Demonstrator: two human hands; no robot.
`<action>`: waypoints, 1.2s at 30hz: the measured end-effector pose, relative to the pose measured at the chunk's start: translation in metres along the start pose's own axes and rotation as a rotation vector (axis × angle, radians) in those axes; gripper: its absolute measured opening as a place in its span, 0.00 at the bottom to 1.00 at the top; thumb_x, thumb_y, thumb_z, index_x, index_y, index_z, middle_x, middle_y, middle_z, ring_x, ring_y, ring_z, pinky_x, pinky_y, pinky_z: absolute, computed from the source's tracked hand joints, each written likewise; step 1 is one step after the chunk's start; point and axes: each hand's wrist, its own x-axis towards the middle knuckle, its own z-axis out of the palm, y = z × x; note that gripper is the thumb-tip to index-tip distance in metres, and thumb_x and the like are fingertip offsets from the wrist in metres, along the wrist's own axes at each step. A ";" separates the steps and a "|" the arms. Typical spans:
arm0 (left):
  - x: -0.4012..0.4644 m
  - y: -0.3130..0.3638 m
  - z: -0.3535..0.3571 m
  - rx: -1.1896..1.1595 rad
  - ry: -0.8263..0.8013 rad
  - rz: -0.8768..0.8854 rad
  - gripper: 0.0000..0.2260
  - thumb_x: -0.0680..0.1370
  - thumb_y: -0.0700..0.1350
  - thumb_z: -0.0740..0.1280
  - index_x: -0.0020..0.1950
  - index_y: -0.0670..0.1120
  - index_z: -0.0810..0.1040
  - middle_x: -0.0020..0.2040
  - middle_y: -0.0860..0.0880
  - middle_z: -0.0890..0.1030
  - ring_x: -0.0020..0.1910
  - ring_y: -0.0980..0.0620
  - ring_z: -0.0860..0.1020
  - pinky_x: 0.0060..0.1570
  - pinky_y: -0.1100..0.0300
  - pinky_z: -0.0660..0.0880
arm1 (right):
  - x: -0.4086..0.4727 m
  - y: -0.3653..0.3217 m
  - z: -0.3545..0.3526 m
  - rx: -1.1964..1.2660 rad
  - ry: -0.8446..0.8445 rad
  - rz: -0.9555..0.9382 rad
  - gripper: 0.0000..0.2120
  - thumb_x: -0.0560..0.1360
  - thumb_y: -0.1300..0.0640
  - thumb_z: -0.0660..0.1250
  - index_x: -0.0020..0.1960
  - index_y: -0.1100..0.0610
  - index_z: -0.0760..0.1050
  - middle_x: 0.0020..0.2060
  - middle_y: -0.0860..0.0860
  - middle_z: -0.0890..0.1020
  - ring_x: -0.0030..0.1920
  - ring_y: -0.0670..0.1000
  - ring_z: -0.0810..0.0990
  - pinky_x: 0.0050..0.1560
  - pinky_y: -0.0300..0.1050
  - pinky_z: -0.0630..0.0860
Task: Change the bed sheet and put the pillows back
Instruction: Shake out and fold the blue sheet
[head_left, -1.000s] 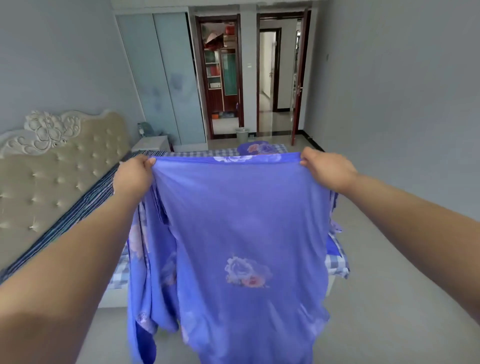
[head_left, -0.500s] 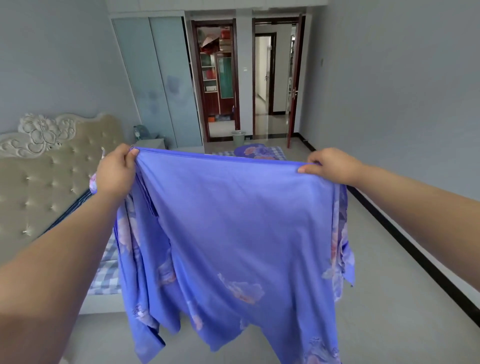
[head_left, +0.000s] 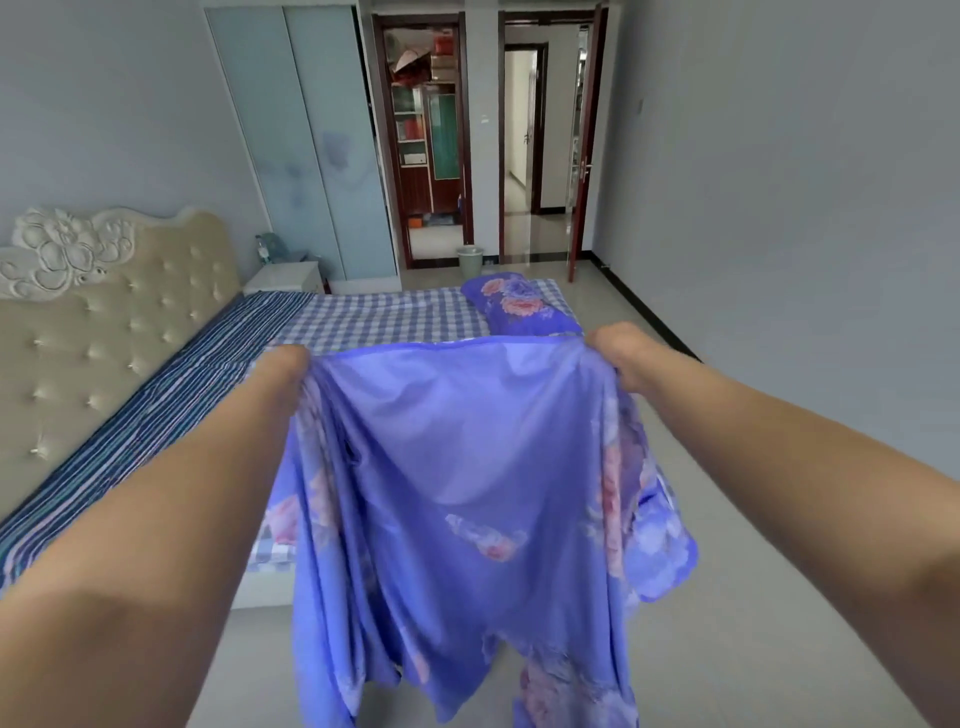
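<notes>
You're facing pale grey walls (head_left: 779, 182) on both sides; light grey tiled floor (head_left: 753, 597) with a dark skirting strip (head_left: 641, 306) along the right wall; tufted beige headboard (head_left: 104, 332) with a carved white floral crest at left; small white nightstand (head_left: 283, 277) just beside it; frosted sliding wardrobe doors (head_left: 306, 145) on the far wall; two dark-wood doorways next to them, the left doorway (head_left: 426, 135) showing cluttered shelves, the right doorway (head_left: 545, 135) opening onto a bright hallway; pale green bin (head_left: 469, 257) on the floor between the doorways; soft, even daylight throughout.
</notes>
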 end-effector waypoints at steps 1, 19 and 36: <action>0.001 0.001 0.013 -0.056 -0.031 0.006 0.13 0.77 0.41 0.56 0.54 0.37 0.77 0.48 0.41 0.76 0.45 0.44 0.77 0.52 0.52 0.75 | -0.004 -0.009 0.014 0.160 -0.006 0.019 0.13 0.77 0.69 0.58 0.34 0.60 0.69 0.31 0.55 0.71 0.30 0.51 0.70 0.24 0.38 0.70; -0.150 0.060 0.077 0.086 -0.806 0.505 0.20 0.71 0.61 0.63 0.47 0.45 0.81 0.45 0.46 0.85 0.47 0.50 0.83 0.49 0.58 0.77 | -0.064 -0.036 0.061 0.183 -0.477 -0.411 0.10 0.81 0.61 0.59 0.51 0.60 0.79 0.44 0.54 0.84 0.43 0.47 0.83 0.48 0.38 0.79; -0.153 0.054 0.085 -0.035 -0.505 0.551 0.15 0.79 0.52 0.64 0.42 0.41 0.75 0.39 0.41 0.79 0.39 0.48 0.77 0.44 0.56 0.73 | -0.084 0.014 0.047 0.087 -0.397 -0.468 0.06 0.81 0.54 0.58 0.45 0.51 0.65 0.22 0.41 0.72 0.23 0.41 0.67 0.25 0.34 0.64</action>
